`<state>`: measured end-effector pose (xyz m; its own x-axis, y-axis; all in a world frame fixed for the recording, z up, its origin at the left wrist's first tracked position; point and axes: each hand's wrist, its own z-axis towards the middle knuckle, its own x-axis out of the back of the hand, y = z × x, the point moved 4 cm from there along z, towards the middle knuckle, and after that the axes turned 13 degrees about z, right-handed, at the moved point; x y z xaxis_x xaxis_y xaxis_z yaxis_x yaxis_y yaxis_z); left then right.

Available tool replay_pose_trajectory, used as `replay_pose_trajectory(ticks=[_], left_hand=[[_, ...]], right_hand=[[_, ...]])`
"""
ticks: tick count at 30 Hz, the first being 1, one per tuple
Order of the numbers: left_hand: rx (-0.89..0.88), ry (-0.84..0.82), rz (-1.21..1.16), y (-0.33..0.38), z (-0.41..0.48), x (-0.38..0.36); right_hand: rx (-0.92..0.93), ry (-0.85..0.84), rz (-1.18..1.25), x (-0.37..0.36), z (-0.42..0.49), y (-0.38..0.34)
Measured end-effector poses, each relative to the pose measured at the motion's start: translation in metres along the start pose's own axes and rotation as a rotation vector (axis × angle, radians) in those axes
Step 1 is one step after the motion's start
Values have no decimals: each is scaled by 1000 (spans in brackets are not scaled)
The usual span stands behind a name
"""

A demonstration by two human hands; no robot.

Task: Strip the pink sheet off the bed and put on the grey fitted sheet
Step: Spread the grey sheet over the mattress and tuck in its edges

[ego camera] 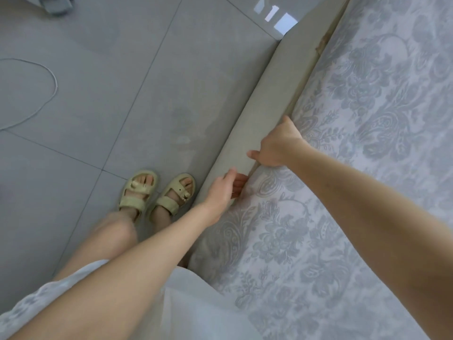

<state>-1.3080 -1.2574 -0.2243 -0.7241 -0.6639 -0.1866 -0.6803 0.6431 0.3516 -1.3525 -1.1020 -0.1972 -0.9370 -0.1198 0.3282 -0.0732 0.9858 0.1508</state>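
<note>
A pale sheet with a grey floral pattern (pixel 343 192) covers the bed on the right. Its edge runs along the beige upholstered bed rail (pixel 259 114). My left hand (pixel 224 190) reaches into the gap between rail and mattress, its fingers curled on the sheet's edge. My right hand (pixel 277 146) is a little farther along the same edge, with its thumb out over the rail and its fingers curled down over the sheet's edge, their tips hidden. No pink fabric shows.
Grey floor tiles (pixel 122 94) fill the left side. A thin white cable (pixel 49 94) loops across them. My feet in pale yellow sandals (pixel 157 192) stand close to the rail. A light grey object (pixel 56 3) sits at the top left.
</note>
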Motion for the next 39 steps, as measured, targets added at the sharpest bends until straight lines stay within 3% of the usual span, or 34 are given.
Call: replay_pose_trajectory(ticks=[3, 5, 7, 10, 14, 20, 23, 26, 30, 34, 39], left_hand=[[-33, 51, 248, -36, -11, 28], [26, 14, 442, -64, -17, 35], [94, -60, 466, -85, -21, 34], [109, -145, 286, -108, -22, 30], [48, -56, 199, -121, -25, 36], [-32, -118, -57, -131, -44, 40], [-78, -157, -77, -134, -58, 35], [-85, -314, -36, -137, -70, 21], [46, -467, -99, -139, -70, -3], [200, -507, -77, -157, -55, -18], [170, -489, 2, -158, -55, -10]], right_hand=[[19, 154, 63, -8, -13, -12], [64, 397, 270, -14, -28, -16], [104, 607, 410, -19, -45, -26], [145, 403, 443, -36, -58, -67], [178, 232, 363, -40, -62, -112], [175, -74, 214, -46, -42, -137], [128, -223, 194, -55, -36, -143], [75, -273, 235, -60, -46, -140], [31, -320, 317, -58, -67, -128], [-8, -346, 256, -63, -50, -138], [-54, -419, 117, -71, -34, -153]])
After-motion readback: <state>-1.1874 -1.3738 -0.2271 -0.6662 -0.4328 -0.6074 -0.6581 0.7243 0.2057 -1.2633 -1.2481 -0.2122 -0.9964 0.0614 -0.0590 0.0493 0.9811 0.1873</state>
